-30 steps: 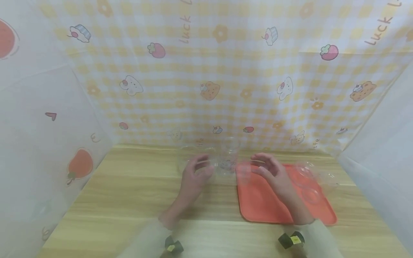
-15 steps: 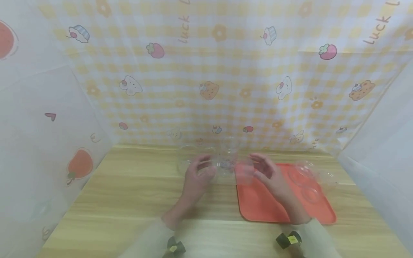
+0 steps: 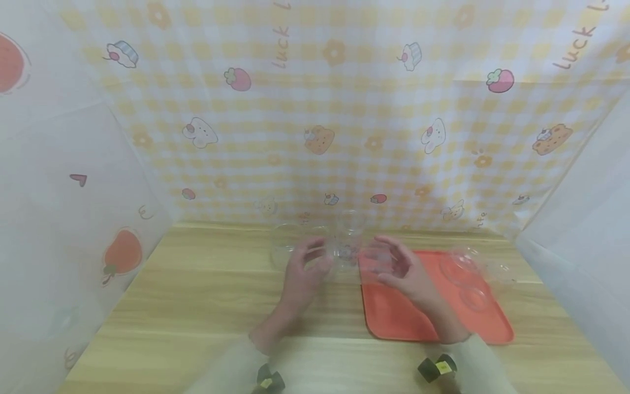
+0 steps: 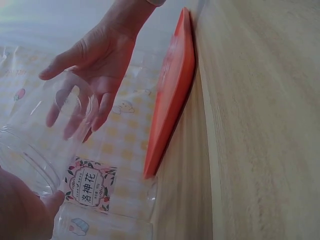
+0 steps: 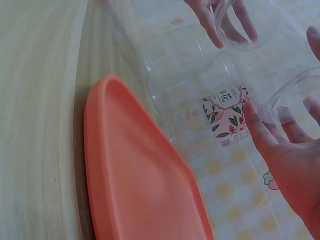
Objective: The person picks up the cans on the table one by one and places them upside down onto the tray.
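A clear plastic jar (image 4: pixel 37 107) lies sideways in the air between my two hands. My left hand (image 3: pixel 305 273) grips it at the threaded neck end, seen at the lower left of the left wrist view. My right hand (image 3: pixel 410 273) surrounds the base end with fingers spread and thumb apart; whether the fingertips touch the plastic I cannot tell. Directly behind stands another clear jar (image 3: pixel 350 221), with a pink floral label (image 4: pixel 90 186) bearing Chinese characters. Further clear containers (image 3: pixel 285 235) stand behind my left hand, their outlines faint.
An orange-red tray (image 3: pixel 408 317) lies on the wooden table (image 3: pixel 197 317), right of the middle. Several clear round pieces (image 3: pixel 474 298) lie on its right part and beside its right edge. A yellow-checked cloth (image 3: pixel 266 109) hangs at the back.
My right hand has moved left to the jar's base end. The held jar has shifted slightly right with my left hand. The tray and the standing containers stay put.
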The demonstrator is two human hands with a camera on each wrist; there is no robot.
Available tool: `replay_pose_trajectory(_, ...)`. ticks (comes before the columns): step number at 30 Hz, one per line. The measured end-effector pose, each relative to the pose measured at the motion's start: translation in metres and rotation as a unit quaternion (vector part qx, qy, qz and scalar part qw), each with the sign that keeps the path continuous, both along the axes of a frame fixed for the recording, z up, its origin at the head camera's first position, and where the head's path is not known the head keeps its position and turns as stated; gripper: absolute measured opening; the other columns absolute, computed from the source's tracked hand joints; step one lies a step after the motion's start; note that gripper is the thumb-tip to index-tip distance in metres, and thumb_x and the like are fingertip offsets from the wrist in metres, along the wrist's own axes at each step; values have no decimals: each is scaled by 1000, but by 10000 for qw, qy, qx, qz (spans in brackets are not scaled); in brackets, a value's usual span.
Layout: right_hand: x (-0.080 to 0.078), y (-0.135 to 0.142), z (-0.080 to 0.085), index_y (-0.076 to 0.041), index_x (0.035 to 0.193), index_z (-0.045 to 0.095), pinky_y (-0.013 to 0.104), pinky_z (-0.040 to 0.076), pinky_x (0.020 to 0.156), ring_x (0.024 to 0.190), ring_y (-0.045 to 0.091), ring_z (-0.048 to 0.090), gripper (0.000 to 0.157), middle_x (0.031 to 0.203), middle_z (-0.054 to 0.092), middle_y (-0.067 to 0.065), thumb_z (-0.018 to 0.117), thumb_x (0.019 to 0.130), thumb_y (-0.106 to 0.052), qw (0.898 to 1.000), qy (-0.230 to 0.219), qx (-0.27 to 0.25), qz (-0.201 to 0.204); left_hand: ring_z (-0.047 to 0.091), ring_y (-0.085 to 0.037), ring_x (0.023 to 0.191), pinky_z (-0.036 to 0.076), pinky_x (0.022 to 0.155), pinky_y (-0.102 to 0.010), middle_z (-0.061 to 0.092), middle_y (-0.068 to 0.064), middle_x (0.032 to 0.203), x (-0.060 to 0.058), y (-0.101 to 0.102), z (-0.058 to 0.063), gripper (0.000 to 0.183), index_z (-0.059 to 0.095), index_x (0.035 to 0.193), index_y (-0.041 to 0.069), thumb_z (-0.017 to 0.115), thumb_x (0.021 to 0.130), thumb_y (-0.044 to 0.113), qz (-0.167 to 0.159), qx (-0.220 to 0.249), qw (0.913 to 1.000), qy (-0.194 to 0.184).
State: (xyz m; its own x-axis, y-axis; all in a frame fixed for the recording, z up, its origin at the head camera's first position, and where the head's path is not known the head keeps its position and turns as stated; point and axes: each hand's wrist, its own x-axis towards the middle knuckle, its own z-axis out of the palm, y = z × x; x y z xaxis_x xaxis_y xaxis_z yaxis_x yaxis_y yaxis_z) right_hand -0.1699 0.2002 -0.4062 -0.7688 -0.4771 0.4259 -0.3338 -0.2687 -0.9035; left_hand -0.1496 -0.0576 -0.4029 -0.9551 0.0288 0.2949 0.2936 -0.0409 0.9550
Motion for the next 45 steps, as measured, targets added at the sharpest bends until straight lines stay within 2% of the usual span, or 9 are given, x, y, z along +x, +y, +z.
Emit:
replay_pose_trajectory(5, -3, 1, -4, 8, 150, 32, 49, 53, 96, 121, 34, 60, 68, 144, 52, 19, 63, 90, 17, 9999, 105, -119, 39, 55, -28, 123, 52, 97, -44, 55, -4, 138, 1, -1, 2, 53, 56, 139, 8, 70, 92, 27, -56, -167, 9998, -94)
replay_pose_trajectory(10, -5, 5, -7, 7, 151, 33, 50, 53, 96, 120, 36, 60, 68, 144, 51, 20, 65, 91, 15, 9999, 139, -82, 3, 54, -29, 125, 49, 103, -43, 52, -10, 142, 2, -6, 4, 57, 52, 144, 6, 69, 95, 30, -321, -416, 9986, -28)
replay_pose_trajectory(15, -6, 9, -8, 8, 151, 32, 50, 52, 97, 121, 37, 59, 70, 145, 51, 20, 62, 89, 21, 9999, 158, -52, -2, 52, -33, 128, 46, 105, -43, 48, -15, 146, 3, -15, 6, 59, 49, 147, 5, 71, 96, 23, -693, -663, 9953, 143)
replay_pose_trajectory(18, -5, 12, -8, 9, 151, 31, 48, 53, 96, 121, 35, 60, 70, 145, 51, 19, 60, 89, 23, 9998, 206, -15, -17, 52, -35, 128, 46, 105, -44, 49, -15, 146, 5, -21, 6, 57, 50, 147, 5, 71, 95, 18, -781, -848, 9930, 268)
replay_pose_trajectory(23, -4, 15, -5, 10, 151, 31, 48, 54, 94, 119, 36, 61, 70, 145, 51, 16, 64, 90, 18, 9998, 191, -28, 22, 51, -38, 128, 47, 104, -47, 52, -12, 143, 4, -34, 8, 53, 54, 142, 6, 73, 94, 12, -741, -1168, 9889, 542)
replay_pose_trajectory(29, -5, 21, -4, 9, 151, 31, 49, 53, 95, 120, 37, 60, 70, 147, 50, 16, 66, 91, 15, 9997, 197, -109, 46, 52, -43, 126, 48, 101, -56, 54, -17, 139, -2, -49, 14, 48, 58, 135, 5, 77, 91, 10, -700, -1259, 9856, 884)
replay_pose_trajectory(39, -7, 30, -2, 13, 149, 31, 55, 50, 96, 123, 38, 58, 69, 145, 50, 22, 67, 90, 15, 9987, 502, -27, -71, 55, -35, 123, 52, 98, -49, 57, -13, 137, -8, -71, 16, 50, 60, 132, 3, 81, 87, 6, -289, -1676, 9760, 1362)
replay_pose_trajectory(43, -7, 33, -1, 16, 148, 29, 55, 50, 96, 126, 44, 53, 69, 145, 48, 26, 59, 87, 25, 9975, 695, -100, 23, 53, -35, 126, 51, 99, -51, 56, -12, 137, -12, -77, 17, 54, 59, 133, 4, 83, 85, 6, -135, -1815, 9720, 1489)
replay_pose_trajectory(45, -7, 35, 0, 16, 148, 28, 54, 50, 96, 127, 46, 52, 69, 146, 48, 26, 57, 87, 27, 9969, 776, -104, 52, 52, -34, 127, 50, 100, -52, 57, -12, 137, -14, -79, 18, 56, 59, 133, 4, 84, 84, 8, -18, -1967, 9670, 1621)
